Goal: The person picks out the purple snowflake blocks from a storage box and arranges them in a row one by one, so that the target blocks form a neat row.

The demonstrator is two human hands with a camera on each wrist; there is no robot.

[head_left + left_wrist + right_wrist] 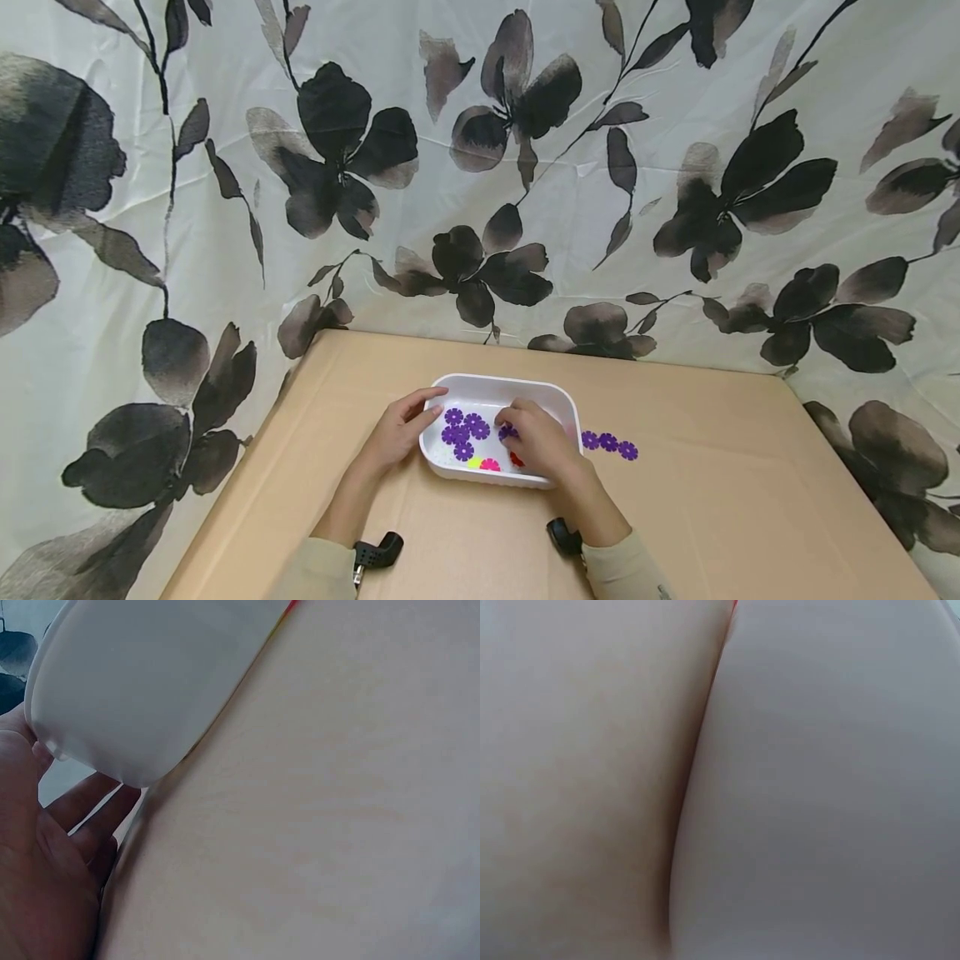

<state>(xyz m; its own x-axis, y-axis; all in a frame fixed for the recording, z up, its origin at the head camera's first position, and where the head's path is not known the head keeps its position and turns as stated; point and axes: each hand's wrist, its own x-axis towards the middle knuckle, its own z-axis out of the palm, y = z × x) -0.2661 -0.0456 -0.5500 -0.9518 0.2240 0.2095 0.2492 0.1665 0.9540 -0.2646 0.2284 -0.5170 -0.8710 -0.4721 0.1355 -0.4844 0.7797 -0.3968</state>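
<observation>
A white plastic tray (502,386) stands on the table with several purple flower-shaped plastic discs (462,451) inside its left half. A pink disc (490,465), a yellow piece (475,462) and a red disc (516,459) lie along its near side. My left hand (397,430) holds the tray's left end, thumb and fingers at the rim; the left wrist view shows fingers behind the tray's corner (112,697). My right hand (542,437) reaches into the right half, its curled fingers pinching a purple disc (508,431). The right wrist view has only the tray's outer wall (810,787), no hand.
Right of the tray, a row of purple discs (608,442) lies on the tan tabletop (720,483). A white cloth with dark flowers (498,275) hangs behind and beside the table. Black wrist devices (381,551) sit at both sleeves.
</observation>
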